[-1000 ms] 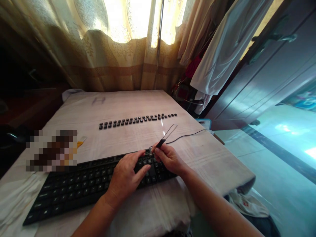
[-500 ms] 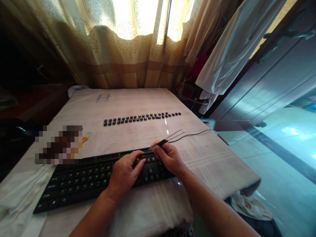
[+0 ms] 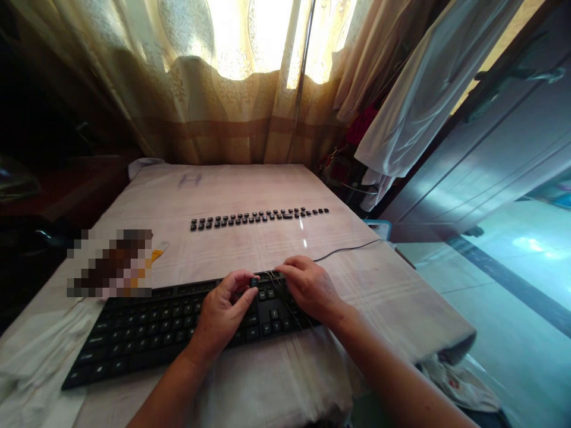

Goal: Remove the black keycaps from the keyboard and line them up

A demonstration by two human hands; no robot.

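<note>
Low at centre frame, the wire keycap puller point(image 3: 288, 303), raised a moment ago, now lies across the black keyboard point(image 3: 147, 330) under the right hand point(image 3: 312, 289) — grip impossible to tell — while the left hand point(image 3: 220, 315) pinches a keycap point(image 3: 254, 281), seemingly freed, over the worktop point(image 3: 250, 249).

Left hand point(image 3: 223, 312) pinches; right hand point(image 3: 307, 288) lies palm-down, curled.
</note>
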